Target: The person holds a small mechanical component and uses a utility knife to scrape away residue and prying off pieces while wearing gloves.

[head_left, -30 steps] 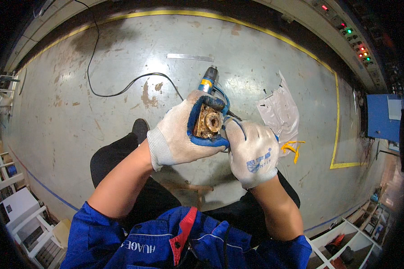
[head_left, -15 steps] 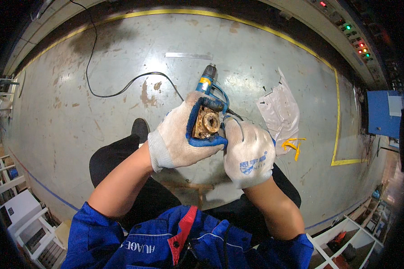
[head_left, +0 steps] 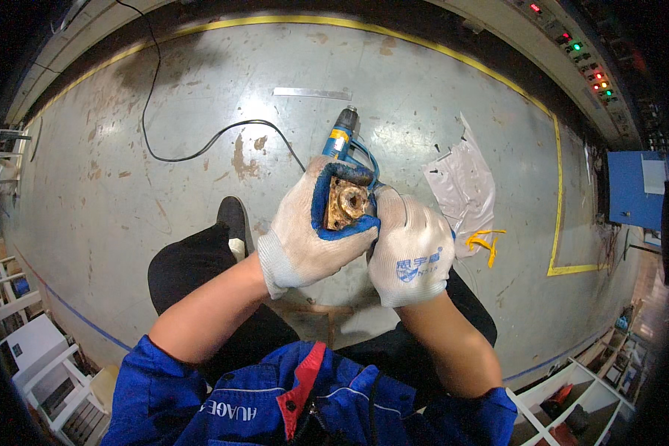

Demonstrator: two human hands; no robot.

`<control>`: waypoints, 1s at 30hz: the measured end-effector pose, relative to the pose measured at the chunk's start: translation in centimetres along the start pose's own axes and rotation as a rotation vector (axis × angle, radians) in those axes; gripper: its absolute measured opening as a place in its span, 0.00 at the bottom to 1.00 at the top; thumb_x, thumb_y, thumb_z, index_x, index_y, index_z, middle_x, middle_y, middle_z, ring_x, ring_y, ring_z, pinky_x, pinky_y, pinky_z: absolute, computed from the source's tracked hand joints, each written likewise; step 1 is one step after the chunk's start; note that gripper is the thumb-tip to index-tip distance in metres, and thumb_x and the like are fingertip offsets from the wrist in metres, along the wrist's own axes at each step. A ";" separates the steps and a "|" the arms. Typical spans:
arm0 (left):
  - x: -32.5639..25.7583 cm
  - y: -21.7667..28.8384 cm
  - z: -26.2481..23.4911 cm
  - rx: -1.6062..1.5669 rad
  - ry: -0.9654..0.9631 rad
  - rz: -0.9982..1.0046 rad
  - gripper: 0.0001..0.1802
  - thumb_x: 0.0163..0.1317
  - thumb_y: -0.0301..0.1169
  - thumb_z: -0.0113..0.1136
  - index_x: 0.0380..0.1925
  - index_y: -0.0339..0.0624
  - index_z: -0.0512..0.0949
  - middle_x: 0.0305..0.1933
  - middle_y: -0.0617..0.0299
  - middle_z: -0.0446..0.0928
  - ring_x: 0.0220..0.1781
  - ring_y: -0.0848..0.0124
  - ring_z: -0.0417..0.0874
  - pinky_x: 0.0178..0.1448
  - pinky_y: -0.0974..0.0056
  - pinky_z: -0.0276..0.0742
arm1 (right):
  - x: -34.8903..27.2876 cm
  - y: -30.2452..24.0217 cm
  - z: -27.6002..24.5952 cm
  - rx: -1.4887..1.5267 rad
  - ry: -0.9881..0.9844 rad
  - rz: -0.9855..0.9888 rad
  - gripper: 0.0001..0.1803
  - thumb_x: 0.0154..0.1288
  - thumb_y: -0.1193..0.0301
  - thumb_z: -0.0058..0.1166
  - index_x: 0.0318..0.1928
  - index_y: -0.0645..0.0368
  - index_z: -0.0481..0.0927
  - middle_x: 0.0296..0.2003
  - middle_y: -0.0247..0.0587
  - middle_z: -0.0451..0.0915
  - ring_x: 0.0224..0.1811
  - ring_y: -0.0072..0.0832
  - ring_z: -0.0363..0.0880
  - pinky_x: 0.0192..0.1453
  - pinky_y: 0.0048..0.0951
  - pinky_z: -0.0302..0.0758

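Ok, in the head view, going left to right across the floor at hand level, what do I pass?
White shelving rack → black shoe → left hand around a rusty metal part → right hand → clear plastic bag → yellow strap → yellow floor line → blue cabinet.

Even, fairly bright overhead light on the grey floor (head_left: 163, 201); soft shadows pool toward six o'clock beneath the gloved hands; sharp centre; heavy fisheye bending and black vignette around the rim.
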State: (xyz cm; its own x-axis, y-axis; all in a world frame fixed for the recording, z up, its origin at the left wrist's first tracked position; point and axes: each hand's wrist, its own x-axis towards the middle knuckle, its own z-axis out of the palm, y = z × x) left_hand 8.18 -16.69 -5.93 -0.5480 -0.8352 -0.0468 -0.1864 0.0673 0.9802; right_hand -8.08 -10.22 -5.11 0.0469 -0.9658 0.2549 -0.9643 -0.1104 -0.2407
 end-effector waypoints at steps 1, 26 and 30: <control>-0.1 0.1 0.3 -0.095 0.036 -0.048 0.31 0.53 0.27 0.75 0.55 0.36 0.70 0.46 0.59 0.77 0.48 0.73 0.79 0.55 0.65 0.78 | -0.1 0.0 0.2 0.047 0.006 0.018 0.23 0.50 0.75 0.63 0.50 0.63 0.80 0.34 0.52 0.82 0.33 0.51 0.83 0.39 0.47 0.80; 0.6 -0.8 -0.6 -0.025 -0.075 0.116 0.48 0.45 0.39 0.85 0.64 0.35 0.67 0.57 0.52 0.77 0.58 0.64 0.82 0.67 0.60 0.77 | -0.6 1.9 -0.6 0.505 -0.115 0.056 0.24 0.50 0.74 0.61 0.52 0.60 0.79 0.43 0.55 0.83 0.45 0.57 0.83 0.50 0.53 0.80; 0.5 -1.0 -0.4 -0.083 -0.049 0.100 0.50 0.45 0.38 0.85 0.65 0.36 0.65 0.57 0.52 0.77 0.59 0.64 0.82 0.68 0.60 0.77 | -0.3 2.1 -1.1 0.391 -0.120 -0.026 0.28 0.46 0.78 0.57 0.54 0.65 0.80 0.42 0.60 0.83 0.45 0.59 0.83 0.50 0.51 0.80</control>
State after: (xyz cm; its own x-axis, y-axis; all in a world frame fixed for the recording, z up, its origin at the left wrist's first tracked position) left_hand 8.46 -17.40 -6.83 -0.5999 -0.7988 0.0445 -0.0622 0.1021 0.9928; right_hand -10.37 -9.87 -4.68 0.1226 -0.9794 0.1604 -0.7915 -0.1940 -0.5796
